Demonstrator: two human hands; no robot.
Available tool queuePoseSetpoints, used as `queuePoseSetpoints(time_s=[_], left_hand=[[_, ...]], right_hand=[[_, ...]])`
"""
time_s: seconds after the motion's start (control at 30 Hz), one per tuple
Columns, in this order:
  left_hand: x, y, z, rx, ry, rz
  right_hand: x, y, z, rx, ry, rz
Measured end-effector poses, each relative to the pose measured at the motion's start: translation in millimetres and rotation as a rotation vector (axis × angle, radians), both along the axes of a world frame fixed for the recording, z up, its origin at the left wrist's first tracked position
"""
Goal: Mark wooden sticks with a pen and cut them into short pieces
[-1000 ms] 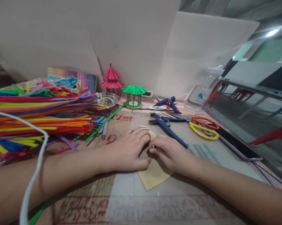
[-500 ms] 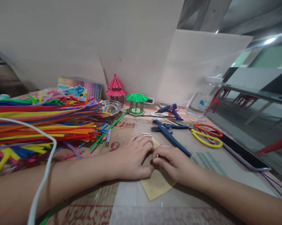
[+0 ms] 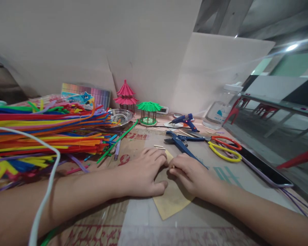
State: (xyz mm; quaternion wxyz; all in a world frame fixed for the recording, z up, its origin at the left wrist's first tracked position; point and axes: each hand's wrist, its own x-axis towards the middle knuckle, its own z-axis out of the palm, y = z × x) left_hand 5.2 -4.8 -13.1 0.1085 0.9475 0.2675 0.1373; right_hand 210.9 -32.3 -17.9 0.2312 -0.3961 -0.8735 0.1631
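Note:
My left hand [image 3: 143,172] rests palm down on a tan sheet of paper [image 3: 172,201], fingers together and bent over its far corner. My right hand [image 3: 192,175] lies beside it on the same sheet, fingers curled, pinching a small thin wooden stick at the fingertips. The two hands touch at the fingertips. Two short wooden sticks [image 3: 159,147] lie just beyond the left hand.
A big pile of coloured pipe cleaners [image 3: 49,133] fills the left. Blue pliers [image 3: 181,141], red and yellow scissors [image 3: 224,148], a blue glue gun [image 3: 184,121], a phone [image 3: 265,165], a metal bowl [image 3: 120,118], and pink [image 3: 125,93] and green [image 3: 149,111] pavilion models stand behind.
The view tilted up slightly after the first frame. My right hand's fingers shifted a little toward the left hand on the paper; both hands stay in place.

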Motion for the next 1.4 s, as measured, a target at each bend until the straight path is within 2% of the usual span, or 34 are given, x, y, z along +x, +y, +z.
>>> queuePoseSetpoints(time_s=[0.1,0.27,0.43,0.6,0.73,0.87,0.93,1.1,1.2,1.33,1.4], left_hand=[[1,0,0.5,0.010,-0.003,-0.001],[0,-1,3.3,-0.009,0.017,0.016],[0,-1,4.9,-0.008,0.011,0.011],[2,-1,5.3,-0.021,0.015,0.005],[3,-2,5.4,-0.005,-0.008,0.001],[2,-1,6.1,-0.025,-0.083,-0.004],[1,0,6.4,-0.007,-0.173,-0.037],[-3,3,8.1,0.078,-0.348,-0.147],[-5,0,10.9,0.091,-0.405,-0.164],[-3,-3,12.3,0.108,-0.476,-0.201],[-2,-4,11.3,0.102,-0.505,-0.216]], right_hand=[[-1,-2,1.8,-0.050,0.034,0.030],[-2,-5,2.7,0.022,-0.005,0.023],[0,-5,-0.1,-0.008,0.016,0.045],[1,0,1.1,-0.001,-0.010,-0.029],[-5,-6,4.2,-0.135,0.141,0.013],[-2,-3,6.0,-0.493,0.566,-0.082],[2,0,7.0,-0.615,0.716,-0.113],[5,-3,8.4,-0.709,0.803,-0.072],[3,-10,8.6,-0.629,0.705,-0.049],[0,-19,10.7,-0.294,0.395,-0.004],[-1,-21,12.1,-0.199,0.338,0.024]])
